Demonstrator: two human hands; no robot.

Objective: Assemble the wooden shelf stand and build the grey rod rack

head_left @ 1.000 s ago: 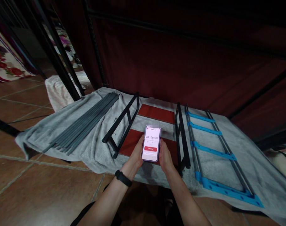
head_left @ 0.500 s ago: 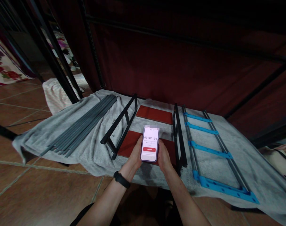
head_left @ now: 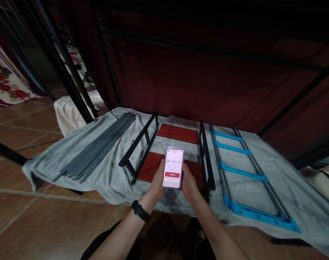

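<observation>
Closed left hand (head_left: pixel 158 180) and right hand (head_left: pixel 190 183) around a phone (head_left: pixel 172 169) reading 00:00:02; apparently barely begun, leaving black frames (head_left: pixel 139 138), red boards (head_left: pixel 178 133), grey rods (head_left: pixel 99 147) untouched.

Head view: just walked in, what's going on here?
A person holds a smartphone upright in both hands, the left hand and right hand at its sides. Its screen reads 00:00:02. Beyond it, parts lie on a gray blanket: gray rods at left, two black frames flanking two red-brown boards in the middle, and dark rods with blue crosspieces at right. Neither hand holds any of those parts.
</observation>
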